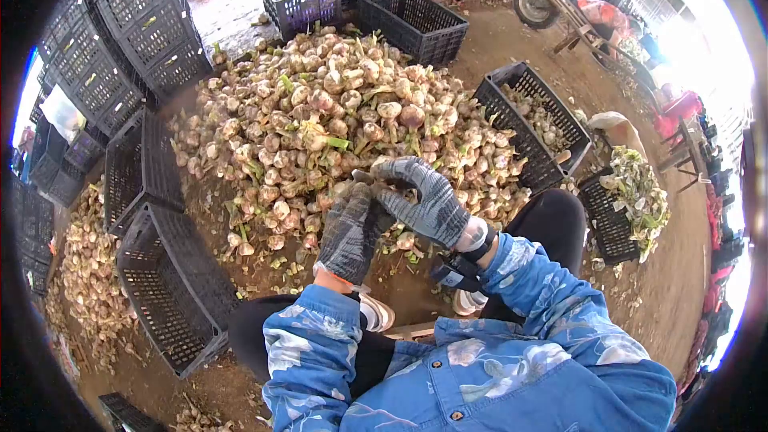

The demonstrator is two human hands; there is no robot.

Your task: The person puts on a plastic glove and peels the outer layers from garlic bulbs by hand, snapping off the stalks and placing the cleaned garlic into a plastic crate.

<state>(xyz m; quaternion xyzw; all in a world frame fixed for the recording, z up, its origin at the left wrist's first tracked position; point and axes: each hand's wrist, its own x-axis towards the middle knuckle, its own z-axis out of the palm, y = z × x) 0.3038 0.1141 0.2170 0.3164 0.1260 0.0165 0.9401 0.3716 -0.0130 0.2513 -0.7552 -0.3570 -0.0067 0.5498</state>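
Observation:
Both my hands wear grey patterned gloves and meet in front of a large heap of garlic bulbs (pixel 320 104). My left hand (pixel 352 228) has its fingers closed, pointing up, and what they hold is mostly hidden. A small dark piece shows at its fingertips. My right hand (pixel 424 202) is curled beside it, thumb and fingers bent toward the left fingertips. Whatever lies between the two hands is too small and covered to name.
An empty black crate (pixel 172 296) lies at the left, near another garlic pile (pixel 92 272). To the right are a crate with some garlic (pixel 532 124) and a crate of peelings (pixel 612 220). Stacked crates (pixel 132 16) stand at upper left; a wheeled cart (pixel 560 12) is upper right.

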